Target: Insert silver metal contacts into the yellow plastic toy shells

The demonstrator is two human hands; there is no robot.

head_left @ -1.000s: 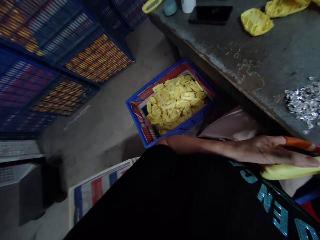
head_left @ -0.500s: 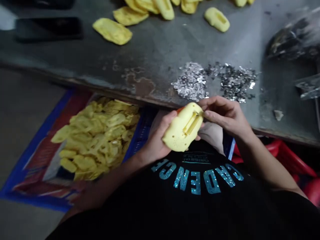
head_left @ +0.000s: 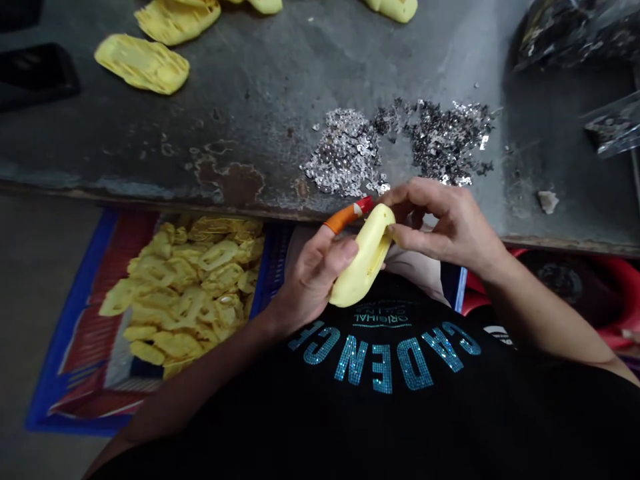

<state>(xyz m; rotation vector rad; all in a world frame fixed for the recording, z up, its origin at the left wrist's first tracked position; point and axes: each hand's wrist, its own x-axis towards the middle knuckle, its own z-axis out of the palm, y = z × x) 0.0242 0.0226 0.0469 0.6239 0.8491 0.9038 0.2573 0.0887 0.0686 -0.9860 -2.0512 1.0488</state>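
Observation:
My left hand grips a yellow plastic shell in front of my chest, just below the table edge. An orange-handled tool sticks out above that hand's fingers. My right hand pinches at the shell's upper end with thumb and fingers closed; whatever small piece it holds is too small to make out. Two heaps of small shiny metal parts lie on the grey table just beyond my hands.
A blue crate full of yellow shells stands on the floor at my left. More yellow shells lie at the back of the table. A dark phone lies at far left, clear bags at right, red containers below.
The view swung from the floor crate to the table. Both hands came together on the yellow shell, which has since turned onto its edge.

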